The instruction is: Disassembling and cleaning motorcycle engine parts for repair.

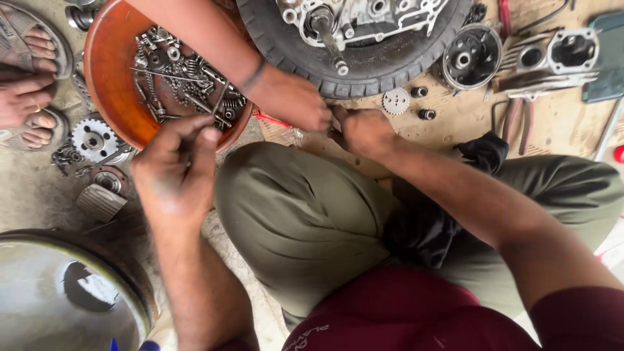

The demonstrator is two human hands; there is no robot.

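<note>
The left hand (174, 170) is raised over the near rim of the orange bowl (104, 65), fingers pinched together at the tips; whatever it grips is too small to make out. The bowl sits on the floor (32, 195) at upper left and holds a heap of loose metal hardware (182, 81) (bolts, springs, washers and thin rods, all tangled). The right hand (365, 130) is lowered to the floor just below the tyre (364, 71), fingers curled downward; whether it grips anything cannot be told. A second person's hand (296, 101) reaches in from the top across the bowl and rests knuckle to knuckle with the right hand, near touching. That forearm carries a dark band at the wrist.

The tyre lies flat, with an engine casing (364, 16) and a protruding shaft at its centre. To its right lie a small toothed gear (396, 101), two short dark cylinders (422, 103), a round drum-shaped part (471, 57) and a finned cylinder block (552, 55). Left of the bowl, a larger sprocket (94, 138) lies beside smaller fittings, and a second person's sandalled feet (29, 78) stand at the left edge. A shiny metal basin (65, 292) occupies the lower left. The wearer's bent knee in olive trousers (305, 214) fills the centre.
</note>
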